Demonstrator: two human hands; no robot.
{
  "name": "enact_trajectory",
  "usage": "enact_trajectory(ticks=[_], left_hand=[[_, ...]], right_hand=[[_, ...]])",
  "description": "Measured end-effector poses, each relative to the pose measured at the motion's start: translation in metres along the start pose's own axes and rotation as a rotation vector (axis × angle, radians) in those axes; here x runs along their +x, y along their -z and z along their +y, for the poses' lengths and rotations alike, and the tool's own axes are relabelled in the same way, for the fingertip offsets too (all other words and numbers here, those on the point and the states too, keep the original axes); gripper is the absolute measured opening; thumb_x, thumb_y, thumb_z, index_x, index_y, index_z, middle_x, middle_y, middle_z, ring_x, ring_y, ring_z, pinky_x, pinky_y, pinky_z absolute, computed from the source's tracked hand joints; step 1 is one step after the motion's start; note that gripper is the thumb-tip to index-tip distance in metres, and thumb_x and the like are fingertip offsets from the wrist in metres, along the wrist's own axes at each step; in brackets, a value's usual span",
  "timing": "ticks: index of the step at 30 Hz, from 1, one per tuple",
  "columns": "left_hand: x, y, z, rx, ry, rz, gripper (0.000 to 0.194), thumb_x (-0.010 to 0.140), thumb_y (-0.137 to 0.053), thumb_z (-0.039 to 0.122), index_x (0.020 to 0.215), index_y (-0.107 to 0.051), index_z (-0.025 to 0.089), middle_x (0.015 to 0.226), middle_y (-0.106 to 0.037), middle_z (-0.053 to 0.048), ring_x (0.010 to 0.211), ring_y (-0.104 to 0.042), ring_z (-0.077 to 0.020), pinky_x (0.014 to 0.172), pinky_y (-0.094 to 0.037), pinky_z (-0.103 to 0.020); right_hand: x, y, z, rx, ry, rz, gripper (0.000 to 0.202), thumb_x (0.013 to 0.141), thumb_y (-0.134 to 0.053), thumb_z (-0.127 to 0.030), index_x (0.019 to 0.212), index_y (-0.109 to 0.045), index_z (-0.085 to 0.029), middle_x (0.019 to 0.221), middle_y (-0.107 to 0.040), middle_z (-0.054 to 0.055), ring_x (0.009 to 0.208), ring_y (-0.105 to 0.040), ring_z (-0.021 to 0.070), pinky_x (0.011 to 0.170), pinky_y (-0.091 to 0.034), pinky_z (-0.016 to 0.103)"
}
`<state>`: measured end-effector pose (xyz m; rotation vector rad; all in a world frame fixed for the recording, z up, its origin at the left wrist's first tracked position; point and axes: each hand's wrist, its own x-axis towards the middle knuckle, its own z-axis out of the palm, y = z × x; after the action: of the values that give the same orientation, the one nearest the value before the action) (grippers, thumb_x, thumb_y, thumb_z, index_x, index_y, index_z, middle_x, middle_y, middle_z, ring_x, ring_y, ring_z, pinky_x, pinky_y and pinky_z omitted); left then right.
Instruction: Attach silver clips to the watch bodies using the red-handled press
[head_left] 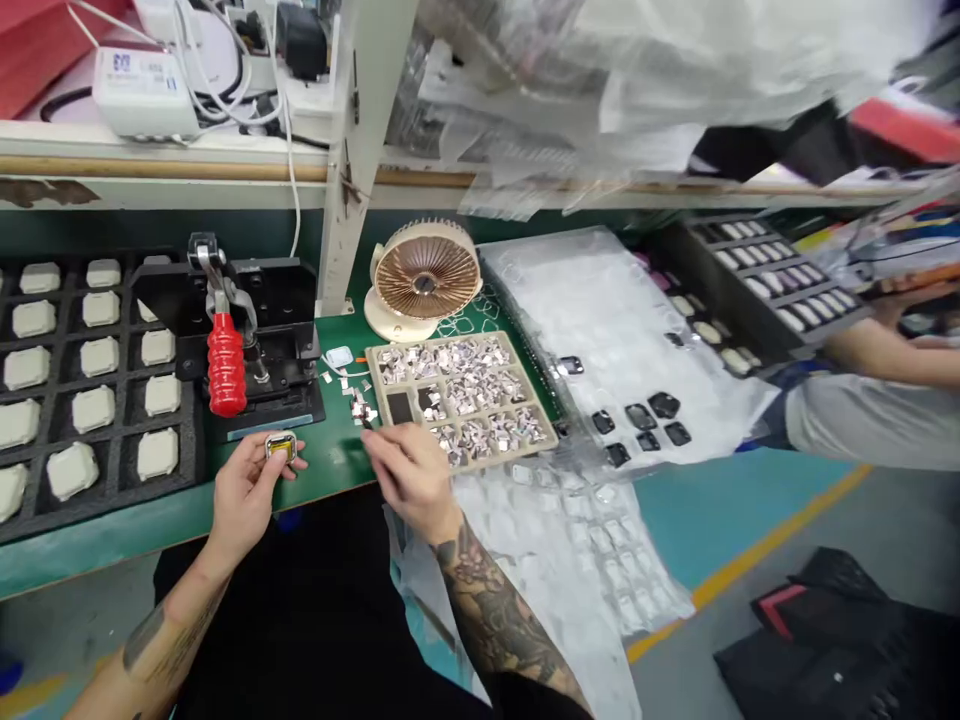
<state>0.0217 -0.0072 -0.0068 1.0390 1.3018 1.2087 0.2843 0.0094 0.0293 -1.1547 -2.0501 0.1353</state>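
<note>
My left hand [246, 492] is closed around a small rounded-square watch case [281, 447] with a silvery rim and yellow inside, held above the bench's front edge. My right hand [414, 478] is pinched on a thin dark tool [366, 424], mostly hidden by the fingers. Its tip points at a few small silvery pieces [361, 406] lying loose on the green bench. Just right of them, a beige compartment tray [556, 438] holds many similar small pieces. Behind my left hand stands a black toggle press [262, 290] with a red handle [226, 368].
At left, a black foam tray [124, 420] carries rows of off-white blocks. A beige fan [426, 280] stands behind the compartment tray. Plastic-wrapped sheets [577, 320] bear several black frames [641, 416]. A co-worker's arm [892, 350] reaches in at right, beside a dark partitioned box [772, 275].
</note>
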Motion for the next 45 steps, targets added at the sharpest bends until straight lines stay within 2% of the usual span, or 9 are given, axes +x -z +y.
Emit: enact_trajectory(ticks=[3, 8, 14, 18, 25, 30, 36, 41, 45], left_hand=[[0.0, 0.002, 0.0, -0.009, -0.014, -0.005, 0.034, 0.102, -0.076, 0.046, 0.117, -0.069, 0.017, 0.115, -0.084, -0.015, 0.088, -0.082, -0.0242, 0.073, -0.064, -0.034], [0.0, 0.007, -0.003, -0.007, -0.022, -0.05, 0.031, 0.105, -0.074, 0.043, 0.12, -0.068, 0.017, 0.118, -0.083, -0.014, 0.09, -0.081, -0.0232, 0.076, -0.064, -0.034], [-0.001, 0.009, -0.006, -0.001, -0.017, -0.076, 0.035, 0.105, -0.073, 0.043, 0.129, -0.066, 0.018, 0.118, -0.083, -0.014, 0.089, -0.081, -0.0224, 0.079, -0.065, -0.035], [-0.001, 0.01, -0.007, -0.034, -0.009, -0.083, 0.037, 0.105, -0.074, 0.042, 0.13, -0.06, 0.019, 0.118, -0.083, -0.014, 0.091, -0.082, -0.0233, 0.079, -0.064, -0.035], [-0.002, 0.009, -0.007, -0.012, -0.014, -0.069, 0.03, 0.105, -0.074, 0.039, 0.119, -0.054, 0.022, 0.115, -0.084, -0.012, 0.091, -0.082, -0.0239, 0.079, -0.064, -0.036], [-0.001, 0.011, -0.009, 0.008, -0.062, -0.085, 0.026, 0.106, -0.072, 0.038, 0.123, -0.06, 0.022, 0.111, -0.082, -0.009, 0.084, -0.077, -0.0201, 0.075, -0.059, -0.032], [0.001, 0.013, -0.001, 0.336, -0.214, -0.217, 0.017, 0.104, -0.076, 0.036, 0.11, -0.082, 0.022, 0.1, -0.077, -0.006, 0.078, -0.064, -0.0163, 0.071, -0.047, -0.03], [0.002, 0.009, 0.005, 0.354, -0.245, -0.226, 0.018, 0.105, -0.074, 0.037, 0.109, -0.082, 0.021, 0.094, -0.074, -0.006, 0.076, -0.062, -0.0166, 0.068, -0.046, -0.03], [0.001, 0.01, 0.004, 0.362, -0.259, -0.222, 0.02, 0.105, -0.074, 0.038, 0.106, -0.08, 0.02, 0.092, -0.072, -0.005, 0.073, -0.059, -0.0157, 0.067, -0.045, -0.03]], right_hand=[[-0.001, -0.033, -0.019, -0.134, 0.065, -0.269, 0.039, 0.11, -0.051, -0.018, 0.141, -0.072, -0.028, 0.113, -0.08, 0.01, 0.101, -0.071, 0.025, 0.089, -0.057, 0.044], [0.002, -0.05, -0.025, -0.243, 0.058, -0.346, 0.042, 0.11, -0.049, -0.016, 0.149, -0.066, -0.021, 0.128, -0.077, 0.014, 0.116, -0.066, 0.0286, 0.1, -0.051, 0.047], [0.01, 0.008, 0.035, -0.378, -0.23, -0.19, 0.033, 0.106, -0.054, -0.01, 0.128, -0.076, -0.022, 0.119, -0.077, 0.011, 0.108, -0.064, 0.0276, 0.09, -0.046, 0.043], [0.021, 0.049, 0.084, -0.494, -0.258, -0.391, 0.025, 0.104, -0.059, -0.008, 0.11, -0.081, -0.02, 0.107, -0.076, 0.01, 0.1, -0.06, 0.0259, 0.085, -0.043, 0.04], [0.034, 0.046, 0.101, -0.58, -0.029, -0.637, 0.019, 0.103, -0.061, -0.009, 0.099, -0.077, -0.017, 0.108, -0.072, 0.013, 0.103, -0.056, 0.0281, 0.087, -0.044, 0.042], [0.024, 0.049, 0.112, -0.397, -0.083, -0.462, 0.025, 0.107, -0.054, -0.013, 0.108, -0.078, -0.018, 0.11, -0.074, 0.012, 0.102, -0.063, 0.0267, 0.09, -0.051, 0.042], [0.019, 0.026, 0.053, 0.188, -0.3, 0.012, 0.014, 0.107, -0.065, -0.023, 0.109, -0.079, -0.024, 0.106, -0.077, 0.006, 0.099, -0.073, 0.0215, 0.088, -0.059, 0.038], [0.022, -0.02, -0.018, 0.51, -0.31, -0.049, 0.012, 0.105, -0.07, -0.02, 0.106, -0.081, -0.025, 0.102, -0.076, 0.004, 0.095, -0.074, 0.0188, 0.085, -0.06, 0.035], [0.026, -0.045, -0.037, 0.54, -0.235, -0.123, 0.017, 0.106, -0.067, -0.018, 0.111, -0.081, -0.026, 0.104, -0.075, 0.005, 0.098, -0.073, 0.019, 0.087, -0.061, 0.036]])
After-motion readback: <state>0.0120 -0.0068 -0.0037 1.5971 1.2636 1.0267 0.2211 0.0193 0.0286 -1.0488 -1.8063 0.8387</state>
